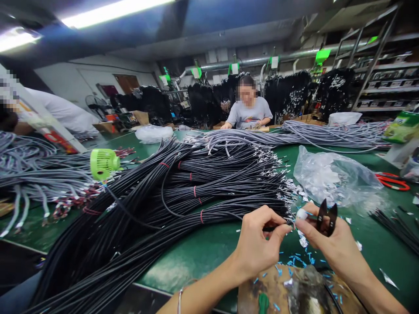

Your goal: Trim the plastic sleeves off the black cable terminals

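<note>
Near the middle right, my left hand (262,237) pinches the end of a black cable between thumb and fingertips. My right hand (334,240) is closed opposite it, with thumb and forefinger meeting at the cable's end. A pair of black snips (327,218) with two pointed blades sticks up between the right hand's fingers. Something white covers the tip of a right finger or lies against it. The cable's tip is mostly hidden by the fingertips. Bundles of black cables (209,192), tied with red bands, lie just left of both hands.
Below my hands lies a brown board (262,292) with a dark block and blue scraps. A clear plastic bag (337,174) and red-handled scissors (393,181) are at right. Grey cables (294,135) cross the far side, where a person (250,104) sits. A green fan (104,163) stands left.
</note>
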